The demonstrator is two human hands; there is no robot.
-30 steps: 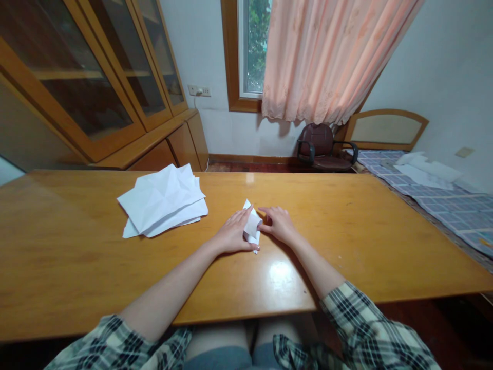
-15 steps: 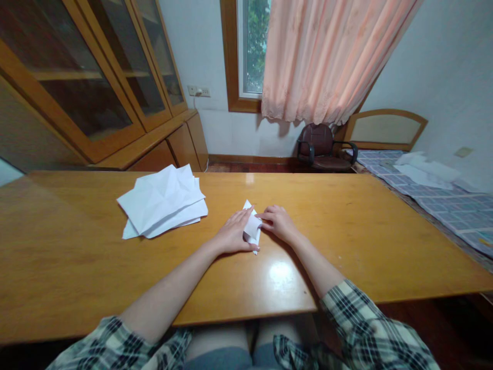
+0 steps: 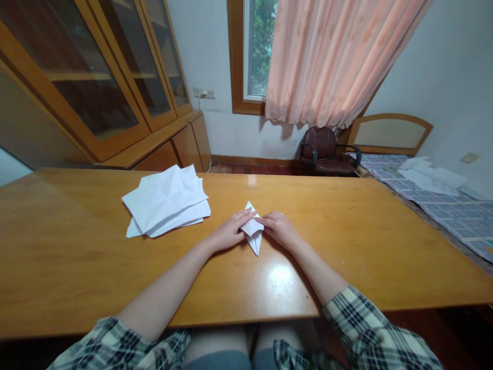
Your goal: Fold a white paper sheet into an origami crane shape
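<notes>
A small folded white paper piece (image 3: 252,232) with pointed ends lies on the wooden table (image 3: 346,246) in front of me. My left hand (image 3: 228,235) rests on its left side, fingers pinched on a flap near the middle. From the right, my right hand (image 3: 280,229) meets it, fingers curled and pinching the same flap. The two sets of fingertips nearly touch above the paper.
A loose stack of creased white paper sheets (image 3: 166,200) lies on the table to the left. Behind the table are a glass-door wooden cabinet (image 3: 96,82), a dark office chair (image 3: 325,149), a pink curtain (image 3: 327,56) and a bed (image 3: 442,200) at right.
My left hand has lifted off the paper's lower part, uncovering its lower point, and both hands have closed in on a flap at the middle. The view has shifted slightly.
</notes>
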